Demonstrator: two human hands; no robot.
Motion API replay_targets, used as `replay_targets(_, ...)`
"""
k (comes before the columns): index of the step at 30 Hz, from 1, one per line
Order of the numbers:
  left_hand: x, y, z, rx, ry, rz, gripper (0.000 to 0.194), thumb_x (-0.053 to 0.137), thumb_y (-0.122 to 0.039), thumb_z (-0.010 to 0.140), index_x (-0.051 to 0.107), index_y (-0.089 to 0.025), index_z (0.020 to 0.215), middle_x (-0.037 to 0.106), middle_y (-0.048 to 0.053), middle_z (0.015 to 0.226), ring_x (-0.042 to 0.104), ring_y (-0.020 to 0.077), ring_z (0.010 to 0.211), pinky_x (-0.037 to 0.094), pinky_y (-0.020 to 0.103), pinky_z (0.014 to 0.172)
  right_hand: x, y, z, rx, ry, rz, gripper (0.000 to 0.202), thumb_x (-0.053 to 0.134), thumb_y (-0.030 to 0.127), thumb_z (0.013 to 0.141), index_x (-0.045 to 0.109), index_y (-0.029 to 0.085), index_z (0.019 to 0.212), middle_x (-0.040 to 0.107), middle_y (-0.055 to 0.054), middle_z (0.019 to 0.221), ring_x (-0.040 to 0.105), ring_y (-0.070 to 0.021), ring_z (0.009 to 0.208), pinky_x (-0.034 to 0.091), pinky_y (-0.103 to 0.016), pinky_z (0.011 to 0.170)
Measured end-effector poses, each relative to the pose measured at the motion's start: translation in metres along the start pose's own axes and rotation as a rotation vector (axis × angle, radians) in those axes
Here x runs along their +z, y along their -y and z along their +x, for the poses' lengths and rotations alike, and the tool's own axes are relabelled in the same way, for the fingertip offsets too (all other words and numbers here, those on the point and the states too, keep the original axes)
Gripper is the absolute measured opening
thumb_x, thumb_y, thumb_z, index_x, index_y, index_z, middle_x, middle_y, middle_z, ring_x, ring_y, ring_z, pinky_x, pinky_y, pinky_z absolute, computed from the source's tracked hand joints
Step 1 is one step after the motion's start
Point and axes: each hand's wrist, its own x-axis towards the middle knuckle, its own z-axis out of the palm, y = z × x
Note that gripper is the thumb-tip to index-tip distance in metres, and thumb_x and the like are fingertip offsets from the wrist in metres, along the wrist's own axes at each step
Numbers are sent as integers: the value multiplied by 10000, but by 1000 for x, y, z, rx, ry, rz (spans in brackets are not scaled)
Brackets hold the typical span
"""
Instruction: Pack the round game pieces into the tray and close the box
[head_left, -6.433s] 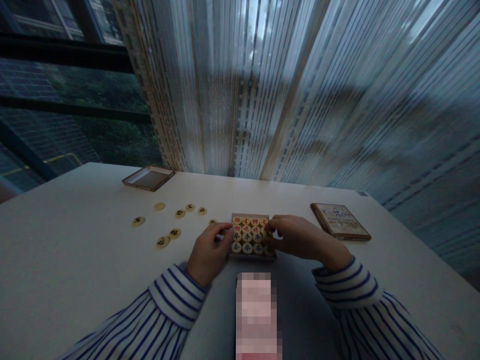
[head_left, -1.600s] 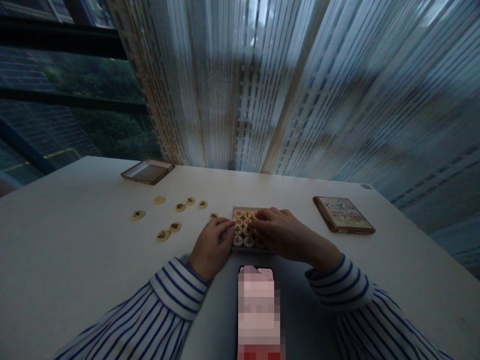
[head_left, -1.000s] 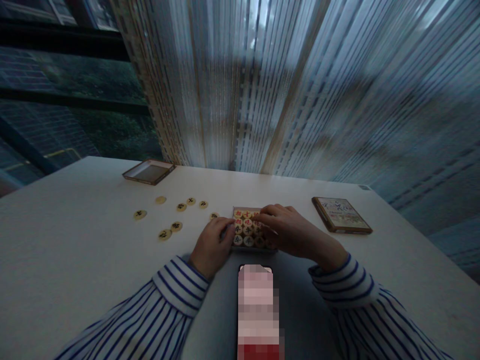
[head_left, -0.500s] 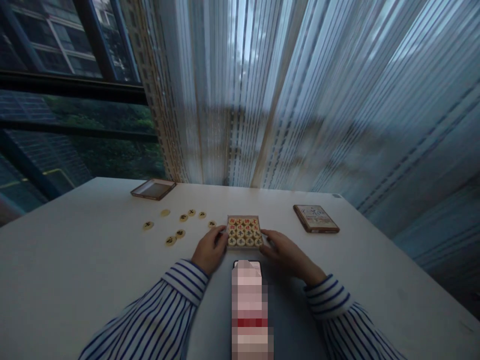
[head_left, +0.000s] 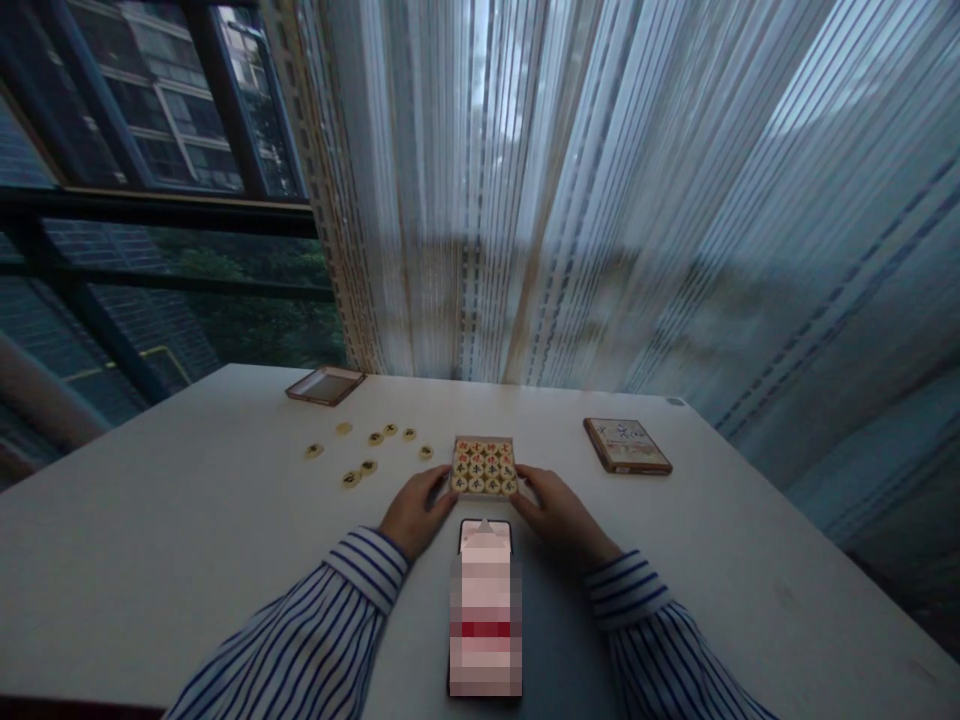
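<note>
A shallow box (head_left: 484,439) of round Chinese chess pieces (head_left: 484,468) lies on the white table in front of me. Its pieces sit in rows, red characters at the back and black ones nearer me. My left hand (head_left: 415,512) grips the box's left side, thumb at the near corner. On the opposite side, my right hand (head_left: 561,513) holds the right edge, with its thumb by the front corner. Several loose chess pieces (head_left: 368,467) are scattered to the left, some overlapping.
Just below the box lies a phone (head_left: 486,610) with a blurred-out screen. A closed, printed box (head_left: 627,445) is at the right. An open lid or tray (head_left: 326,386) rests at the back left. Sheer curtains (head_left: 525,200) and a window stand behind the table (head_left: 735,560).
My right fingers and thumb have closed in against the box's right side, and the box sits slightly straighter. The whole view has shifted a little. The loose pieces stay where they were.
</note>
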Motion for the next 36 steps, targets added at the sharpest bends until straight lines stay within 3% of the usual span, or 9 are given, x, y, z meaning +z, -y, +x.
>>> replay_targets(11,-1,-5,-1,-71,-57,-17,312,534,-338,774,607,-154,1015,672,105,1014,624,203,943,495,379,850,3,-3,-2,-35,-31,76,442,488,291,828,467,99,1225,575,-141,1174,523,-231,1056,418,-385,912)
replay_targets(20,1,-2,-4,-22,-171,-73,224,536,-298,768,628,-169,926,690,80,890,641,186,819,533,333,741,6,-9,-2,-5,-129,222,402,442,375,858,480,151,1190,586,-136,1084,580,-217,946,483,-388,829)
replay_targets(23,0,-3,-7,-9,-179,-82,218,533,-293,774,629,-168,925,689,83,891,639,188,831,531,333,751,6,-9,-3,33,-163,233,390,455,388,849,495,165,1167,588,-130,1066,606,-208,874,515,-371,764)
replay_targets(27,-2,-4,-14,-23,-173,-102,224,529,-288,786,625,-171,951,688,88,920,636,195,859,528,345,770,6,-11,-5,-9,-248,189,368,484,376,834,511,183,1146,583,-125,1086,599,-217,916,514,-388,789)
replay_targets(31,-12,-1,-21,-38,-168,-123,219,514,-272,794,628,-163,946,689,90,900,642,192,837,535,335,751,0,-11,-2,-54,-312,83,343,492,365,831,533,188,1122,597,-128,1087,573,-239,1000,494,-428,842)
replay_targets(36,-37,10,-27,1,-153,-74,199,503,-253,801,639,-156,908,691,89,879,643,182,808,536,316,721,-10,-1,6,-131,-267,-17,293,486,338,844,570,178,1074,626,-128,1050,584,-234,979,494,-419,829)
